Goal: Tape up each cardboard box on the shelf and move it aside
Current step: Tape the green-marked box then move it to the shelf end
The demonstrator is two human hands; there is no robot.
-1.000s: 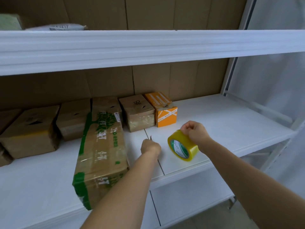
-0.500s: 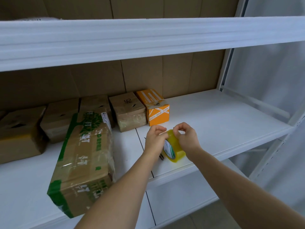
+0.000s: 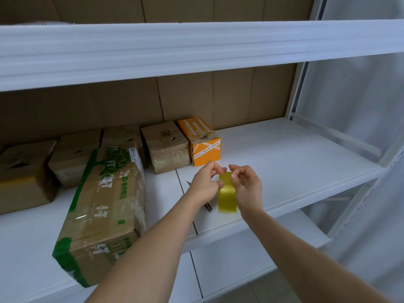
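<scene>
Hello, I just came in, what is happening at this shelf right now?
A person holds a roll of yellow tape edge-on above the white shelf with both hands. The left hand and the right hand pinch at its top, probably to find or peel the loose end. A long box with green print lies at the front, to the left of the hands. Smaller brown boxes and an orange box stand along the back. No tape is being put on a box yet.

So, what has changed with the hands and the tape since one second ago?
The left hand left the shelf and joined the right hand on the yellow tape roll, now turned edge-on between both hands, fingers at its top. The green-printed box and the orange box stayed in place.
</scene>
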